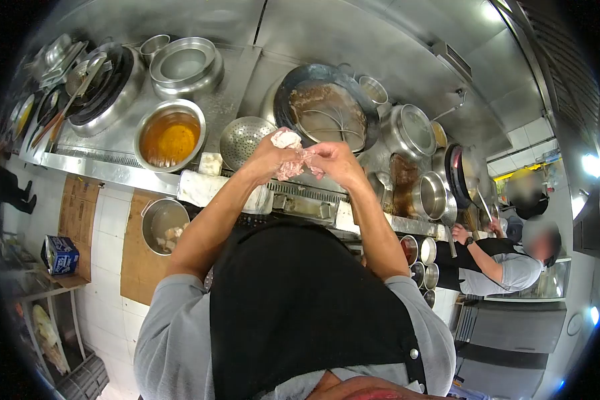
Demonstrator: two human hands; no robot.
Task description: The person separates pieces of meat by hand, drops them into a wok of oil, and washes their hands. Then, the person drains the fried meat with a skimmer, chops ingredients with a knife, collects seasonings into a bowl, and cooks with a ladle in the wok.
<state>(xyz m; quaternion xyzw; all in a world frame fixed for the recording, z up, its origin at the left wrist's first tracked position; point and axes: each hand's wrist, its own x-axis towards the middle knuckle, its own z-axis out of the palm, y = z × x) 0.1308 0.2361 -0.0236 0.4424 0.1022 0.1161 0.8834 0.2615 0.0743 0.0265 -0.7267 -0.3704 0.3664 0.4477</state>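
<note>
Meat (291, 169) sits between left hand (267, 160) and right hand (340, 162); both hands grip it.

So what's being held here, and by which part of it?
Pale pink, raw-looking meat: the left hand grips its left side, and the right hand holds its right edge.

Before us, a bowl (141, 137) of liquid (170, 139) sits at the counter's (237, 77) front edge, left of centre, with a pot (203, 85) behind it. Right of the bowl lies a strainer (239, 141) and, farther right and back, a wok (282, 107). The left hand (268, 157) and right hand (341, 162) hold meat (292, 168) in front of the wok. Toward the counter's right end we see a pan (420, 195) at the front edge and, beyond it, another person (519, 272). Left of us, a stockpot (147, 230) stands on cardboard (139, 273) on the floor (108, 293).
</note>
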